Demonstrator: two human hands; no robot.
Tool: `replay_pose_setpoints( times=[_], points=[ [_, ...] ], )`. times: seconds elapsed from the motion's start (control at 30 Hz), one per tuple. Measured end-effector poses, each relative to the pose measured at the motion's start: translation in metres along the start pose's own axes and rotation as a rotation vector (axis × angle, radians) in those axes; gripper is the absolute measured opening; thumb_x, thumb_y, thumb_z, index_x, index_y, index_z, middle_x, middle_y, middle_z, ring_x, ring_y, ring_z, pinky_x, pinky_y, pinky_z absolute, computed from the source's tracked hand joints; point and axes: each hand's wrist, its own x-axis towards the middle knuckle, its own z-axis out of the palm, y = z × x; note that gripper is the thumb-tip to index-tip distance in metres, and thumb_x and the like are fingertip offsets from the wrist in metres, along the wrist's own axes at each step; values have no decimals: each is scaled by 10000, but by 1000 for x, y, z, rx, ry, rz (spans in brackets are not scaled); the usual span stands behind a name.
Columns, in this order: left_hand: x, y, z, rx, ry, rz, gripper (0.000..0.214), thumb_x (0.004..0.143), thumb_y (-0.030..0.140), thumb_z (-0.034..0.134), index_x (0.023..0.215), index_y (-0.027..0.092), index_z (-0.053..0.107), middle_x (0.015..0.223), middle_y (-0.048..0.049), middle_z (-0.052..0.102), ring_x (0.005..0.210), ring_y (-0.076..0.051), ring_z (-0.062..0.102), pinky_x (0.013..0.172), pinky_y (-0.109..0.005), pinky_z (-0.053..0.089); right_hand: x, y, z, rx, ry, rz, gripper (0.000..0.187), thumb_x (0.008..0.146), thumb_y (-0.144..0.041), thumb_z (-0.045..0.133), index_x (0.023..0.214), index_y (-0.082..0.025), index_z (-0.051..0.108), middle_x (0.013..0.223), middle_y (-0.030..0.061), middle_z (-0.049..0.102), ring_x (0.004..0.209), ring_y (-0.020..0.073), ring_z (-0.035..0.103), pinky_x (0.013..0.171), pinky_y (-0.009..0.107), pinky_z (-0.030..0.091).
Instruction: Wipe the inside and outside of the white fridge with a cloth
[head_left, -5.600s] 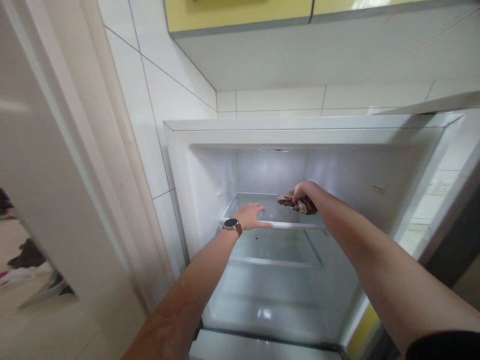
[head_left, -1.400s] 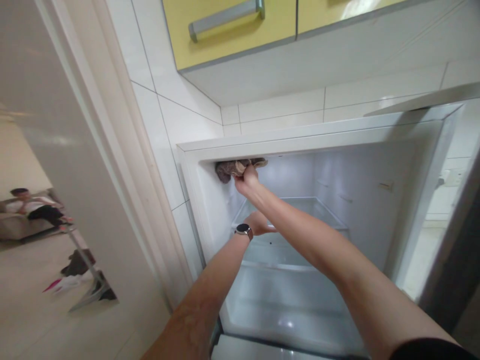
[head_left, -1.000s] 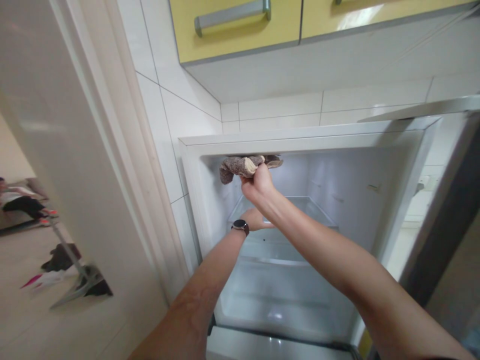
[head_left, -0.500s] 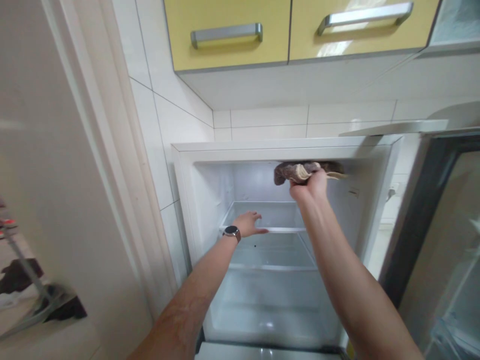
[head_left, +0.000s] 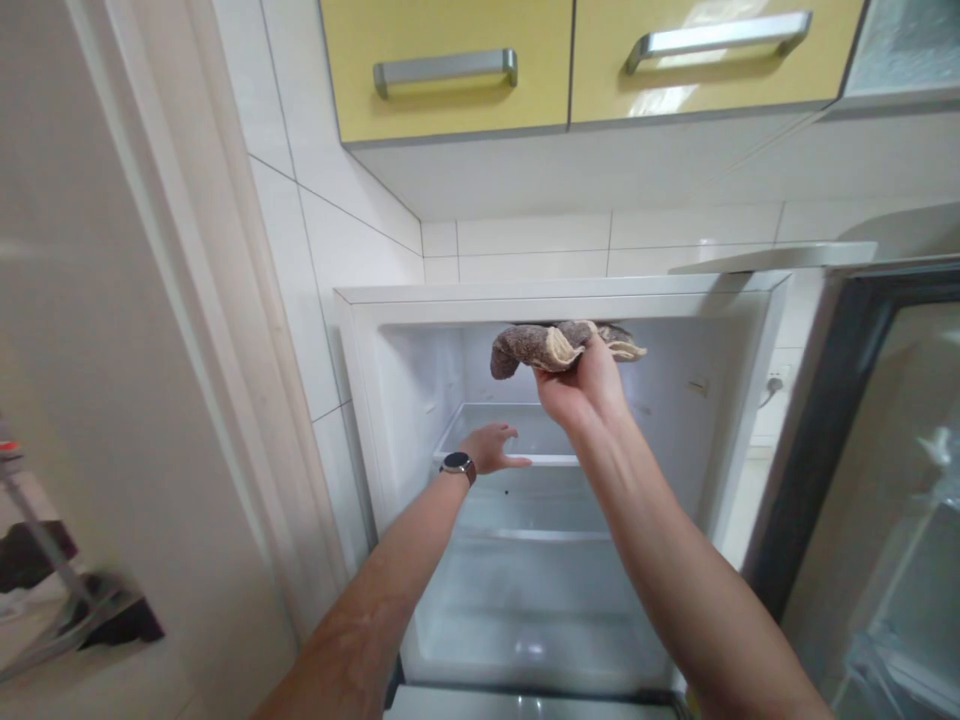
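An open white fridge (head_left: 360,400) stands in front of me with its inside bare. My right hand (head_left: 581,385) is raised and shut on a brown and beige cloth (head_left: 551,345), pressing it up against the ceiling of the fridge compartment near the front middle. My left hand (head_left: 491,447), with a dark watch on the wrist, rests flat with fingers spread on the front edge of the upper glass shelf (head_left: 551,460).
The fridge door (head_left: 847,450) hangs open on the right. Yellow wall cabinets with metal handles (head_left: 446,68) hang above the fridge. White tiled wall and a white door frame (head_left: 225,300) lie to the left, with floor clutter beyond it.
My right hand swept the cloth along the fridge ceiling from the left corner to the right, then back toward the middle. My left hand stayed on the shelf edge.
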Motion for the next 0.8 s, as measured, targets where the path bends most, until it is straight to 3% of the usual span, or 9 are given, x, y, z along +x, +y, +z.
replay_pose_setpoints(
  times=[0.13,0.33,0.5,0.57,0.67,0.8],
  points=[
    [0,1,-1,-20,-14,-16,682,865,789,648,1267,239,676,1265,-86,678,1216,-304,622,1020,-405,507,-4,-24,-5,64,89,14,141,896,-156,477,778,-223,517,574,-71,549,566,112,643,583,220,609],
    [2,-2,0,-61,-11,-17,764,843,874,575,1293,265,675,1337,-84,656,1246,-311,617,1034,-416,504,2,-62,-26,217,259,-189,142,868,-147,474,760,-235,495,610,-83,561,515,106,607,486,196,568],
    [2,-3,3,-58,-3,-26,747,839,856,610,1285,260,679,1300,-81,667,1227,-303,624,1032,-411,504,-5,-43,-25,135,206,-284,44,851,-195,534,857,-237,548,717,-78,624,642,116,679,572,224,609],
    [2,-3,4,-54,12,-21,727,837,841,633,1268,258,683,1283,-78,672,1220,-295,627,1030,-397,503,-11,-29,-25,85,195,-355,90,848,-220,568,935,-242,566,820,-73,660,745,116,713,663,249,636],
    [1,-3,4,-43,19,-9,700,849,819,643,1262,255,683,1269,-78,677,1205,-292,634,1007,-388,511,-17,-16,-32,22,269,-521,226,847,-259,614,1067,-257,560,1040,-49,680,954,120,726,832,299,650],
    [1,-2,2,-24,11,-22,695,864,798,642,1276,240,687,1275,-91,677,1183,-306,641,968,-402,526,-12,-20,-50,-130,333,-791,339,860,-322,626,1183,-274,536,1254,-11,627,1201,150,659,1004,352,601]
  ],
)
